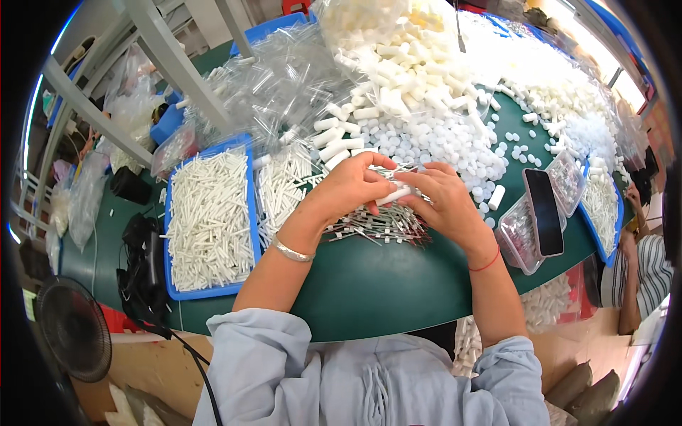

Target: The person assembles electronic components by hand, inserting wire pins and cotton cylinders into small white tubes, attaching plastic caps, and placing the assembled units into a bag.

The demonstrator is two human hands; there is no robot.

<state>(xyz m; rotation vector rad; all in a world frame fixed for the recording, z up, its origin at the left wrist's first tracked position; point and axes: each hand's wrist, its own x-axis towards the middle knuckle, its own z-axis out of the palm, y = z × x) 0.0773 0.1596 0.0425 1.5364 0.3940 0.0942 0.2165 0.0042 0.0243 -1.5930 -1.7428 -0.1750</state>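
Observation:
In front of my body, above the green table, both hands meet around a short white cylinder (393,197). My left hand (353,183) pinches its left end between thumb and fingers. On its other side, my right hand (449,201) grips it with curled fingers, which hide part of it. Just below the hands lies a heap of thin metal rods (387,228) with small white pieces and dark reddish ends. Beyond the fingers spread many small translucent white caps (444,145). Larger white cylinders (339,144) lie at the far left of the hands.
A blue tray (256,234) full of thin white tubes stands left, beside a loose tube pile (280,186). Clear plastic tubes (284,78) and a bag of white cylinders (419,64) lie behind. A phone (543,213) rests on clear boxes at right; another person (639,266) sits beyond.

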